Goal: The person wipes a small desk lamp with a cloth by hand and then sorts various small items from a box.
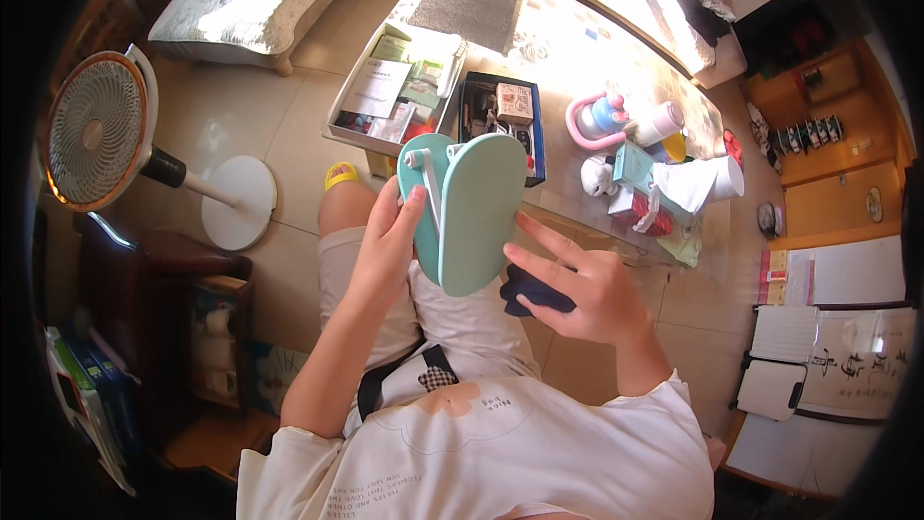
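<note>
A mint-green folding stand with two rounded oval panels and a white hinged strut is held up above my lap. My left hand grips the rear panel at its left edge, thumb near the strut. My right hand is at the front panel's right edge, index and middle fingers spread and reaching to it. A dark navy cloth is tucked in the lower fingers and palm of that hand.
Ahead stands a low table with an open box of papers, a dark blue box, a pink-handled bottle and a tissue box. A standing fan is at the left, a suitcase at the right.
</note>
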A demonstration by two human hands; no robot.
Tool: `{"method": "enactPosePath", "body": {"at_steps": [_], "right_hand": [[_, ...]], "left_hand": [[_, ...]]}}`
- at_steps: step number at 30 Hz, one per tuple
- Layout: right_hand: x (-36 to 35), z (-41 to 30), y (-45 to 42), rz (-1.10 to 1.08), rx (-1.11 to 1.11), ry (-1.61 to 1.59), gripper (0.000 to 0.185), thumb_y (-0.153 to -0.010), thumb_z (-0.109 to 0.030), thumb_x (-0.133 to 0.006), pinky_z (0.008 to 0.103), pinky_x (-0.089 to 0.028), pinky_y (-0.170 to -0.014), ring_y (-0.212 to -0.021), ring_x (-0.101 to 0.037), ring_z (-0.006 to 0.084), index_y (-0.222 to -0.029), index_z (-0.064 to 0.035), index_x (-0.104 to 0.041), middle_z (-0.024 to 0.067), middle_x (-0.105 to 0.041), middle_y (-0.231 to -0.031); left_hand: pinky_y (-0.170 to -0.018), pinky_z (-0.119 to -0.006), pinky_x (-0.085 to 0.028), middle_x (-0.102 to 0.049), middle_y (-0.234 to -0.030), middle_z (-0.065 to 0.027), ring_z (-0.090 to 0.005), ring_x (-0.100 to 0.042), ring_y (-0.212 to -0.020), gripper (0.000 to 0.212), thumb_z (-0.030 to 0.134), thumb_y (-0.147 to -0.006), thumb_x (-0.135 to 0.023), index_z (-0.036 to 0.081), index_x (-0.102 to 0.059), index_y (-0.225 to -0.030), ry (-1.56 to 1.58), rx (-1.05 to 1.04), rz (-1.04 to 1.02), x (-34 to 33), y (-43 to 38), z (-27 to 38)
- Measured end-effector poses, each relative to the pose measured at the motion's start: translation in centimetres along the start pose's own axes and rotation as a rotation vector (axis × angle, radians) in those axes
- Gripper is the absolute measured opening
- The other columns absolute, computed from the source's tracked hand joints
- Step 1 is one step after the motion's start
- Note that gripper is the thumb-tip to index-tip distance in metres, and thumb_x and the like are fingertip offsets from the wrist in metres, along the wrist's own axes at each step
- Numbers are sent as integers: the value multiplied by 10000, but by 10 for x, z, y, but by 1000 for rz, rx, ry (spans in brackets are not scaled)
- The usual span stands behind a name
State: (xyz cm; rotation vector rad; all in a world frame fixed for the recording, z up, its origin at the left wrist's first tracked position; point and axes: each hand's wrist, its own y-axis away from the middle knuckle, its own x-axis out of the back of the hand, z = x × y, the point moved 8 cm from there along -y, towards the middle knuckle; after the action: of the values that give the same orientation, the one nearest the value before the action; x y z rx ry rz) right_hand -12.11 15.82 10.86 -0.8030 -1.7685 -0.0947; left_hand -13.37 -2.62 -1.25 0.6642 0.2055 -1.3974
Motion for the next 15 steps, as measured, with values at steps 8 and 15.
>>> {"method": "enactPosePath", "body": {"at_steps": [8, 15], "right_hand": [[-14, -10, 4, 51, -110, -30, 703, -664, -167, -832, 319, -568, -622, -779, -704, 214, -1332, -197, -612, 139, -508, -1445], [-10, -3, 11, 96, -207, -566, 876, -675, -122, -852, 278, -557, -685, -996, -674, 236, -1448, -46, -447, 166, -473, -1466]], "left_hand": [[-984, -369, -464, -428, -1342, -121, -218, -502, -1219, 1036, 386, -676, -899, 44, -261, -1417, -207, -456, -103, -28, 38, 37], [-910, -308, -482, -565, -1143, -100, -186, -591, -1076, 695, 62, -670, -745, 1, -422, -1283, -363, -592, 35, -32, 58, 49]]}}
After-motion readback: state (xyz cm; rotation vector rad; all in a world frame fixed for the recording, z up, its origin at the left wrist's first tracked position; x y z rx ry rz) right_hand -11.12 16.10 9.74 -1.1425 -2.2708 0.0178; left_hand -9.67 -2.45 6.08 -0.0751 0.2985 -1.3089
